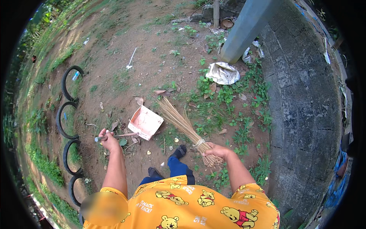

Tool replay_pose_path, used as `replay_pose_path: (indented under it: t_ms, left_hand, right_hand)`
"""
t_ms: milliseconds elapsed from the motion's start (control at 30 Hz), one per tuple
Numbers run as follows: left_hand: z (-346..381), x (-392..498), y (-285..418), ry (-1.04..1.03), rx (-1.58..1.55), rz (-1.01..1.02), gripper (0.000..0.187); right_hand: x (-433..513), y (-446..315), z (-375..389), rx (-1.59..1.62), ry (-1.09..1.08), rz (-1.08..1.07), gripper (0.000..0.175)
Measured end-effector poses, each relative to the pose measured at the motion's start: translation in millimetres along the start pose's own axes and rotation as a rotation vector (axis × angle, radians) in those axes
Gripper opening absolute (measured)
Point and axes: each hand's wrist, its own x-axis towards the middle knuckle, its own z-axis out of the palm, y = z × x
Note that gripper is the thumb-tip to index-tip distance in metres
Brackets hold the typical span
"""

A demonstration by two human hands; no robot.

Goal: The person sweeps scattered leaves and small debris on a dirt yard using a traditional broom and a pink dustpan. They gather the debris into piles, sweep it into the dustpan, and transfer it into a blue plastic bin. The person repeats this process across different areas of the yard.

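Note:
In my left hand (109,140) is the upper end of a stick handle (125,134), which runs to a pale, shallow dustpan (146,121). The pan bears some writing and has reddish stains inside. My right hand (215,151) grips a stick broom (183,124) of thin tan bristles near its bound end. A pale tie (199,142) wraps the bundle just ahead of my fingers. The bristle tips spread toward the ground just beyond the pan's right corner; whether they touch the soil is hard to tell.
Half-buried tires (67,120) line the left side. A crumpled white sack (223,73) lies by the base of a grey post (243,34). A stone block wall (297,108) rises on the right. Dry leaves (139,101), weeds and a white stick (132,58) dot the bare soil.

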Motion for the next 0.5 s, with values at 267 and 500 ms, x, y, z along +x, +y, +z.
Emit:
replay_pose_path:
  t_ms: [267,500]
  left_hand:
    - [-75.4,9.0,-23.2,0.104,0.030,0.027,0.015]
    - [-168.4,4.1,-37.2,0.166,0.087,-0.035,0.015]
  right_hand:
    - [7.5,-68.2,-55.9,0.133,0.229,-0.087,0.077]
    - [180.4,-86.0,90.9,-0.464,0.250,0.152,0.098]
